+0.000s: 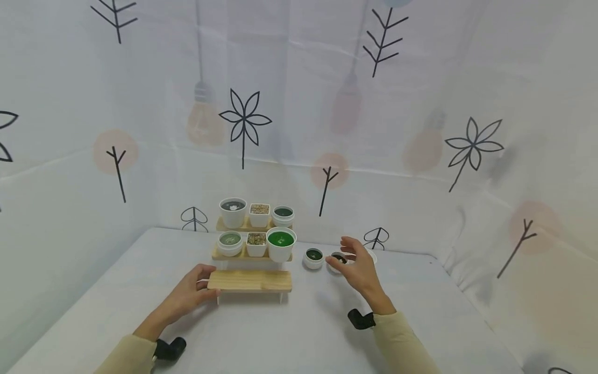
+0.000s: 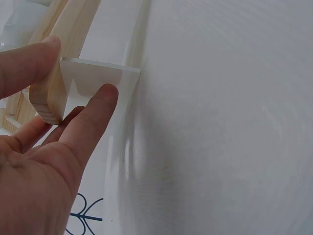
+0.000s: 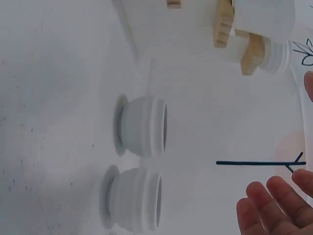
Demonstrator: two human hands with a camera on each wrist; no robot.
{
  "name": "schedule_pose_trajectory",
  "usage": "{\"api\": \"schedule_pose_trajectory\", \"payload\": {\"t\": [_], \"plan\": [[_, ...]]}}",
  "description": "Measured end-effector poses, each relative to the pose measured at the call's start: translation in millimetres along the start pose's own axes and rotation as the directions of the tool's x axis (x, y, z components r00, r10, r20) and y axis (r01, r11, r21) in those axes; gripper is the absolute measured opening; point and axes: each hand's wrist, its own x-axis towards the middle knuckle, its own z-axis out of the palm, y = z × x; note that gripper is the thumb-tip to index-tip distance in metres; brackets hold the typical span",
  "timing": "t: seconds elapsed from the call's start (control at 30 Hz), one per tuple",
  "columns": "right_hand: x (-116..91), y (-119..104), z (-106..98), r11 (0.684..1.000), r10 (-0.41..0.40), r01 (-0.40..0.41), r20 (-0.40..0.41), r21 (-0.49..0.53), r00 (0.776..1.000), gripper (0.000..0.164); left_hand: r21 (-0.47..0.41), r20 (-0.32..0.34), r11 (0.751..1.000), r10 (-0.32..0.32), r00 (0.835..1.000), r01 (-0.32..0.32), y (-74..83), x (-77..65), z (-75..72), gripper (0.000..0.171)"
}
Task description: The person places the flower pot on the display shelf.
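One end of front wooden shelf [image 1: 249, 280] is gripped by my L hand [image 1: 184, 296], thumb nearest me; R hand [image 1: 361, 270], empty, thumb & fingers apart, hangs nr small white cups [image 1: 313, 265]. R-wrist cam shows a gap; head cam doesn't.

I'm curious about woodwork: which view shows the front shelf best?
The head view, since the front shelf shows nearly its whole top. Left wrist: mostly one end, close up; right wrist: just a small piece.
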Motion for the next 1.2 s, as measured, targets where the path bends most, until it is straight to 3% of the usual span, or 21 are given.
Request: {"api": "schedule_pose_trajectory", "payload": {"t": [0.17,0.57,1.03,1.2], "plan": [[4.0,8.7,-10.9,1.0,0.001,-0.001,-0.032,-0.013,0.999,0.072,0.002,0.002,1.0,0.005,1.0,-0.005,-0.9,1.2,-0.5,0.065],[7.1,40.0,-30.1,0.992,0.08,-0.089,-0.096,-0.089,0.992,0.077,-0.017,0.011,1.0,0.017,1.0,-0.017,-2.6,1.7,-0.1,0.066],[7.7,70.0,-38.4,0.954,0.22,-0.232,-0.081,-0.19,0.972,0.082,-0.007,0.002,1.0,0.016,1.0,-0.016,-5.0,4.7,1.8,0.067],[10.4,74.8,-33.9,0.947,0.264,-0.272,-0.065,-0.173,0.962,0.086,0.014,0.011,1.0,0.02,1.0,-0.02,-3.6,0.6,-3.0,0.067]]}}
